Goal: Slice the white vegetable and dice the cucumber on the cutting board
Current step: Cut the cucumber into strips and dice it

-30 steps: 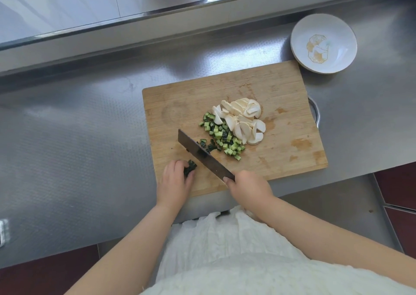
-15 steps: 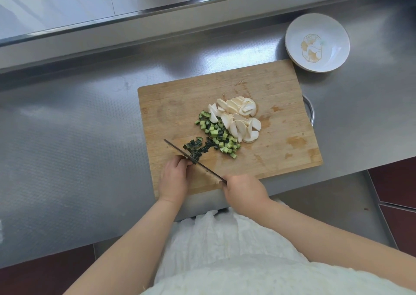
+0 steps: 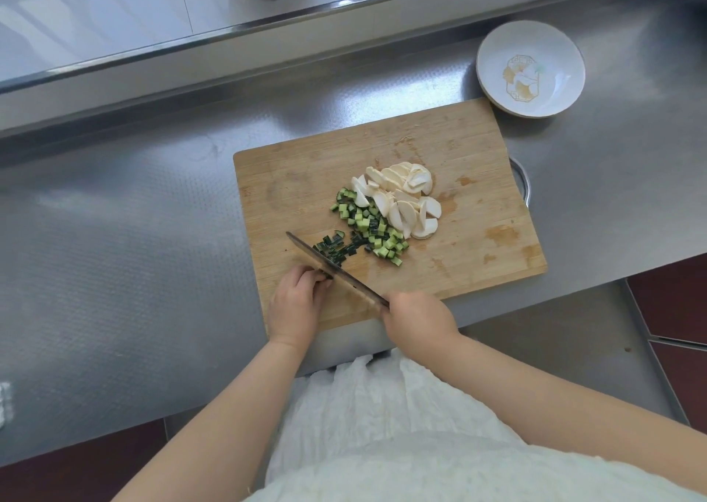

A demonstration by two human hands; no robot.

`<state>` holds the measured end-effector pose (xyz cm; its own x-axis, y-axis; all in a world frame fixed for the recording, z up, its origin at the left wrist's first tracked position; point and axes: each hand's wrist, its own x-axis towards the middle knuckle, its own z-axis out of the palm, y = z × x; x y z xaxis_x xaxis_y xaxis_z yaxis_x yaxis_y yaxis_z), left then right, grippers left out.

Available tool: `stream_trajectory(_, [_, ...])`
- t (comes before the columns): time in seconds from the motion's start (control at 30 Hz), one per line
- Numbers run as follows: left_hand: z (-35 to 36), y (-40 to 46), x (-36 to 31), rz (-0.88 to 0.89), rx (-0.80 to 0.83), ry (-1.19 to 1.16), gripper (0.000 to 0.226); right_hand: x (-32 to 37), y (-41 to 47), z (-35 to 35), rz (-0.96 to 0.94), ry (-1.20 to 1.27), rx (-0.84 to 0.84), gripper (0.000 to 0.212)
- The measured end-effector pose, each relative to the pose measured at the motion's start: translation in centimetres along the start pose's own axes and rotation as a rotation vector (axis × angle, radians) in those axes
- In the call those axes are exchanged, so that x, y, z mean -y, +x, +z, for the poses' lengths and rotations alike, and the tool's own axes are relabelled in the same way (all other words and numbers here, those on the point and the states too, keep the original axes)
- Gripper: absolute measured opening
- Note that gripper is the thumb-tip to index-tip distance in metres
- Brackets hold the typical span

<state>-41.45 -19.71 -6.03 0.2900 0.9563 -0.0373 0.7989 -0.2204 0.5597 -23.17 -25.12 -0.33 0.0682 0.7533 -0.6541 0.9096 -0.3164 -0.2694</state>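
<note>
- The right hand (image 3: 419, 319) grips the handle of a dark, flat-bladed cleaver (image 3: 336, 270), whose blade runs up-left across the near edge of the pale bamboo cutting board (image 3: 382, 149).
- The left hand (image 3: 296, 302), fingers curled, pins the last dark-green cucumber stub (image 3: 323, 272) against the blade's near-left face; little shows, so I cannot tell its long axis.
- Just beyond the blade lie green cucumber dice (image 3: 367, 228), touching the white vegetable slices (image 3: 401, 199).
- Farther right sits a white gold-patterned saucer (image 3: 530, 69), well clear.
</note>
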Motion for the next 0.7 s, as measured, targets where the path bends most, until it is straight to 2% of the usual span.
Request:
stream_trajectory(0.27, [-0.2, 0.0, 0.7, 0.051, 0.037, 0.052, 0.01, 0.3, -0.5, -0.3, -0.017, 0.027, -0.023, 0.028])
stream_trajectory(0.7, [0.5, 0.1, 1.8, 0.089, -0.004, 0.045, 0.009, 0.6, -1.0, -0.5, -0.049, -0.015, 0.029, 0.026])
